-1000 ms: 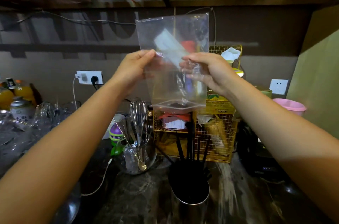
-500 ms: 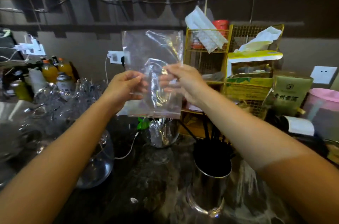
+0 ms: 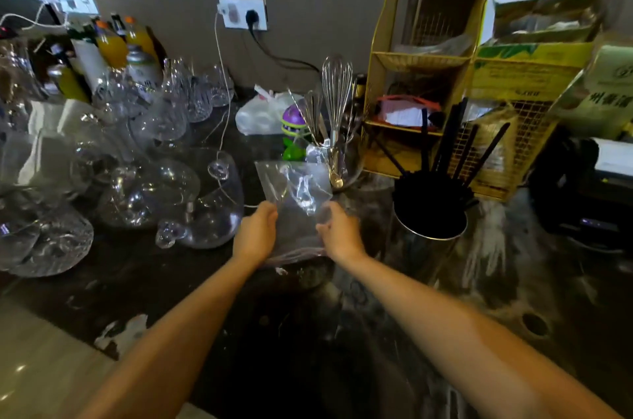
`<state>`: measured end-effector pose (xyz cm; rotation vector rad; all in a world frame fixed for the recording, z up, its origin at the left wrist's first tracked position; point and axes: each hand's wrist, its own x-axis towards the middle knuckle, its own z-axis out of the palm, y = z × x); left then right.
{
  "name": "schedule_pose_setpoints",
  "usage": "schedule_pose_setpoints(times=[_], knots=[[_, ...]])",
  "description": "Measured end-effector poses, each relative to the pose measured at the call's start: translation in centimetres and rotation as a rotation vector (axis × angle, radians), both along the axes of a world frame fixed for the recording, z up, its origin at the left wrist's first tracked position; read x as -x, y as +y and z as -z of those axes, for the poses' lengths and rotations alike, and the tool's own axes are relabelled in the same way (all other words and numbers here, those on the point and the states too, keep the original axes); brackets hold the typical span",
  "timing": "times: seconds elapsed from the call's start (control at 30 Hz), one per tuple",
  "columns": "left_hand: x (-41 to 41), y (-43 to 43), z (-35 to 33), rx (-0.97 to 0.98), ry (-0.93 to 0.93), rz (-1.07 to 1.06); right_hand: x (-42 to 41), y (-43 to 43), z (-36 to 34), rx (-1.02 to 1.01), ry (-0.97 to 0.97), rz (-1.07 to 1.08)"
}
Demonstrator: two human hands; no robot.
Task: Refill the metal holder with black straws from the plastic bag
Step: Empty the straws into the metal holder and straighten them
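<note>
A clear plastic bag (image 3: 295,199), with no straws visible in it, is low over the dark counter (image 3: 308,333) between my two hands. My left hand (image 3: 256,235) grips its left edge and my right hand (image 3: 337,233) grips its right edge. To the right of my hands stands the metal holder (image 3: 424,247), a shiny cylinder packed with black straws (image 3: 445,158) that poke up and lean out of its top. Neither hand touches the holder.
Several clear glass vessels (image 3: 137,185) crowd the counter on the left. A jar with a whisk and spoons (image 3: 334,130) stands just behind the bag. A yellow wire rack (image 3: 445,75) rises behind the holder. Bottles (image 3: 113,45) and a wall socket (image 3: 242,13) are at the back.
My hands have brought the bag down from chest height to just above the counter, left of the holder. The camera has tilted downward.
</note>
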<state>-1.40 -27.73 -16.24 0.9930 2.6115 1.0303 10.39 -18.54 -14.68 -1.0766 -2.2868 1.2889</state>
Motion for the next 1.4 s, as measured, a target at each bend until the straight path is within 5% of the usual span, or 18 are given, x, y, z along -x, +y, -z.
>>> schedule_pose_setpoints(times=[0.2, 0.3, 0.43, 0.8, 0.93, 1.1, 1.4], knots=[[-1.7, 0.6, 4.4, 0.289, 0.056, 0.033, -1.9, -0.1, 6.0, -0.158, -0.258, -0.103], [-2.1, 0.1, 6.0, 0.354, 0.254, 0.125, -2.9, -0.1, 7.5, -0.449, -0.499, -0.191], [-1.4, -0.3, 7.5, 0.419, 0.491, 0.252, -4.2, 0.9, 8.2, -0.662, -0.535, -0.391], [-0.6, 0.8, 6.3, 0.637, 0.407, 0.35, -4.6, 1.3, 7.1, -0.461, -0.655, -0.507], [-1.1, 1.9, 4.8, 0.418, 0.276, 0.286, -4.6, 0.4, 3.9, -0.355, -0.439, -0.455], [-3.2, 4.7, -0.2, -0.034, -0.142, 0.329, -6.0, -1.3, -2.2, -0.262, -0.141, -0.427], [-6.4, 8.4, -10.1, -0.479, -0.425, 0.537, -11.1, 0.5, -10.4, -0.413, 0.284, -0.112]])
